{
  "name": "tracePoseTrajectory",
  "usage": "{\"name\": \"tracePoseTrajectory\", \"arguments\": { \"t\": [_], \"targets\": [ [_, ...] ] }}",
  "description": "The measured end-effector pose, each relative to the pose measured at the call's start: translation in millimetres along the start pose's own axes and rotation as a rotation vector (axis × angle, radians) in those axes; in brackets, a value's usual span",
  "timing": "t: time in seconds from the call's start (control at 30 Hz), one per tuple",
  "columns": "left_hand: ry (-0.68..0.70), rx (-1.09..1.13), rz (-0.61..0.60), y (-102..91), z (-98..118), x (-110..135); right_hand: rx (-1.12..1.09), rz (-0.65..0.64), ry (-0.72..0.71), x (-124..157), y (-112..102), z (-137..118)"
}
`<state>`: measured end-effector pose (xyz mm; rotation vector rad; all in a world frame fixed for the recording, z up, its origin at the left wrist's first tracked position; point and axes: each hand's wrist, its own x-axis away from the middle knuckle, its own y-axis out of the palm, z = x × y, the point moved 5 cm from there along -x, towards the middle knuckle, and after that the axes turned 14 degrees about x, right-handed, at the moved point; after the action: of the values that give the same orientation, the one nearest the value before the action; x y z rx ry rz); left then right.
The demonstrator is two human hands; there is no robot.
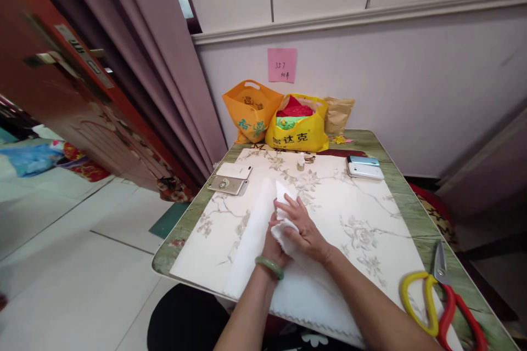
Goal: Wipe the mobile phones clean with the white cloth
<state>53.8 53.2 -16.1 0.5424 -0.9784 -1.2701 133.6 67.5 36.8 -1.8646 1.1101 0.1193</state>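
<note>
A white fleecy cloth [313, 290] lies across the near part of the table, with a part of it folded up between my hands. My right hand [303, 229] lies over this folded part, thumb bent onto it and the other fingers spread forward along the cloth. Below and to the left is my left hand [275, 248], with a green bangle [269, 267] around its wrist. The cloth and my right hand cover most of its fingers, so I cannot see their grip. Scissors [441, 290] with yellow and red handles lie at the right edge.
Phones [227, 184] lie on the left, and more phones [365, 168] on the right. A small bottle [301, 162] stands beyond my hands. An orange bag [251, 112], a yellow bag [298, 134] and a brown paper bag [338, 115] stand by the wall.
</note>
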Motion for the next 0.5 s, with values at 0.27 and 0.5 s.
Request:
{"name": "tracePoseTrajectory", "arguments": {
  "t": [0.27, 0.5],
  "targets": [
    [-0.146, -0.067, -0.075, 3.3, 1.5, 1.3, -0.006, 0.207, 0.225, 3.0, -12.2, 27.3],
    [-0.245, -0.104, -0.077, -0.4, -1.9, 2.9, -0.509, 0.31, 0.673, 13.0, -8.6, 60.8]
  ]
}}
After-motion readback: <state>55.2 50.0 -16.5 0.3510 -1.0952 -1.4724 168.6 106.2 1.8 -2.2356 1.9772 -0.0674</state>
